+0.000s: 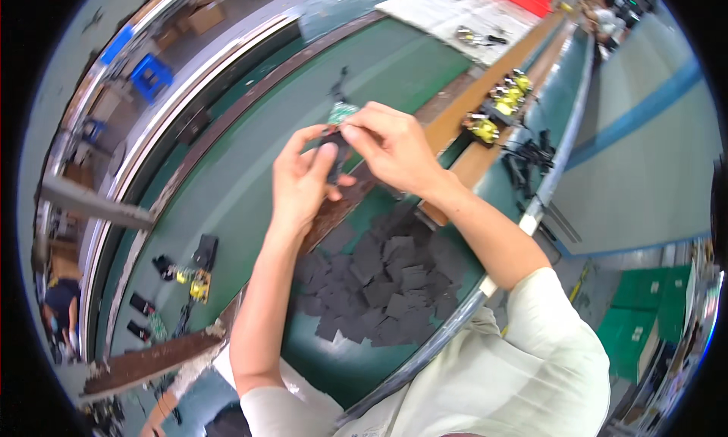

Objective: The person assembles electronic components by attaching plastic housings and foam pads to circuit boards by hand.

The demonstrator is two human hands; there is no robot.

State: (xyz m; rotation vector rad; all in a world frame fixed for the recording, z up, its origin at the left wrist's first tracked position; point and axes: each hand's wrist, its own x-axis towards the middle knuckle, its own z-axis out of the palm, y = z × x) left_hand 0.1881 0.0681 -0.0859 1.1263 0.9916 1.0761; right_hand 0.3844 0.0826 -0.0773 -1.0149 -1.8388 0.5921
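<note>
Over the green conveyor belt (227, 175), my two hands are close together in front of me. My left hand (298, 180) is closed round a small black plastic case (334, 149), thumb on its near side. A small green circuit board (343, 113) sits at the far end of that case, where my right hand (394, 145) pinches its edge between thumb and fingers. From the board a short black cable (338, 84) sticks out away from me. Fingers hide the place where board and case meet. Below my wrists lies a heap of thin black square sheets (387, 278).
Yellow-and-black components (508, 95) stand along a wooden ledge at right, with black cables (528, 160) beside them. More cases and yellow parts (200, 285) lie on the belt at left. A white sheet (455, 8) lies at the far end. Another person's arm (159, 414) shows lower left.
</note>
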